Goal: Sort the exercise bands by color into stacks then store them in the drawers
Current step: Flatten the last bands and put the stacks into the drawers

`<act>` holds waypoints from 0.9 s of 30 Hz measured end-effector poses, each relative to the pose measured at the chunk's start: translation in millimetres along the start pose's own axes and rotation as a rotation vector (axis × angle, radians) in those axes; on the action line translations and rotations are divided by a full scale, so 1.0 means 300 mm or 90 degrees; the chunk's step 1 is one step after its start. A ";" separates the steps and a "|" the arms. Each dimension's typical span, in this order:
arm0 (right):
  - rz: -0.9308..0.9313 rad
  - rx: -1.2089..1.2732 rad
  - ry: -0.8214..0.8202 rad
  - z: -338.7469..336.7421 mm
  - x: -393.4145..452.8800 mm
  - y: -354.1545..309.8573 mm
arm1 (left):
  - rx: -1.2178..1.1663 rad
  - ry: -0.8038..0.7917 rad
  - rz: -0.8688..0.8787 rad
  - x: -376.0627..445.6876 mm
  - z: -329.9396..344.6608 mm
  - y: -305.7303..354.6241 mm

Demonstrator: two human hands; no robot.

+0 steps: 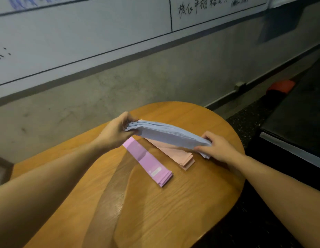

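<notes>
left hand (118, 130) and right hand (215, 147) each gripping an end of the blue band stack (170, 136), above the table (155, 212)

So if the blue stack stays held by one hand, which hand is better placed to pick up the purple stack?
Probably the left hand. It holds the blue stack at the end lying right above the purple stack. The right hand has its grip on the other end, beyond the pink stack.
</notes>
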State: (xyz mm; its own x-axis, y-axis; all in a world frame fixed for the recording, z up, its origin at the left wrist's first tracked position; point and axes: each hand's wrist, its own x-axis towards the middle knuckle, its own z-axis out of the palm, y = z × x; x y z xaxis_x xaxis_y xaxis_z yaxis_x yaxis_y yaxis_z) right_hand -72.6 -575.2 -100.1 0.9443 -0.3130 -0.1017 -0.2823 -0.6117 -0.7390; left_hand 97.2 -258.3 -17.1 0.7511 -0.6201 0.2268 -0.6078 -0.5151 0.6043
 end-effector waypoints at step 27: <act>-0.415 -0.213 -0.354 0.514 -0.069 -0.673 | -0.237 0.340 -0.384 -1.177 -0.194 -0.298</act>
State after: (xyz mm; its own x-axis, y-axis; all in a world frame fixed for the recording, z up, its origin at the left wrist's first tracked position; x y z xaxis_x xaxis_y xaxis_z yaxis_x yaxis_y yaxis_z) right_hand -9.2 -333.1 -51.6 0.8549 0.5086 -0.1025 0.3816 -0.7502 -0.5400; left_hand -98.6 41.1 -106.9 0.9930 0.1027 0.0590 -0.0155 -0.3811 0.9244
